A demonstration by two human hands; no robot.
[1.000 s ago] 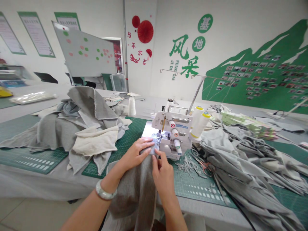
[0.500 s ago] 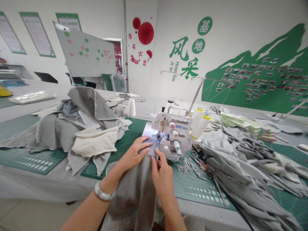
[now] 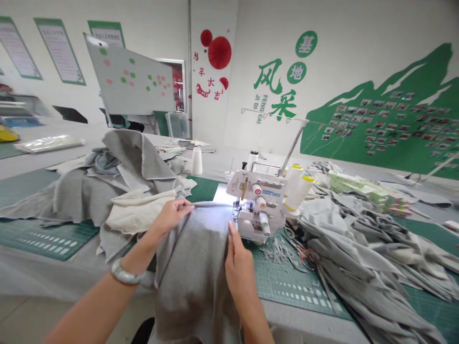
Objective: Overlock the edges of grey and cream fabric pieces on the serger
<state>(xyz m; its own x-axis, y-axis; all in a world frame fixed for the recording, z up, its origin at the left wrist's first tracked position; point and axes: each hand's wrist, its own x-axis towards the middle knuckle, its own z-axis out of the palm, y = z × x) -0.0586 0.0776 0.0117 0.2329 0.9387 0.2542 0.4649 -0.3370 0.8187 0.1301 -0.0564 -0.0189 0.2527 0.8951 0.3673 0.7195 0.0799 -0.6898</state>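
Grey fabric hangs over the table's front edge, its top edge lying at the needle area of a white overlock sewing machine. My left hand pinches the fabric's upper left corner between thumb and fingers, with a pale bangle on the wrist. Close below the presser foot, my right hand holds the fabric's right edge with closed fingers. The machine's lamp lights the cloth beside the needle.
Left of the machine lies a heap of grey and cream cloth. A white thread cone stands behind. At right are thread scraps, scissors and a large grey cloth pile on green cutting mats.
My left hand has moved left, from flat on the fabric near the needle to a pinch on its corner. The fabric is spread wider. My right hand has barely moved.
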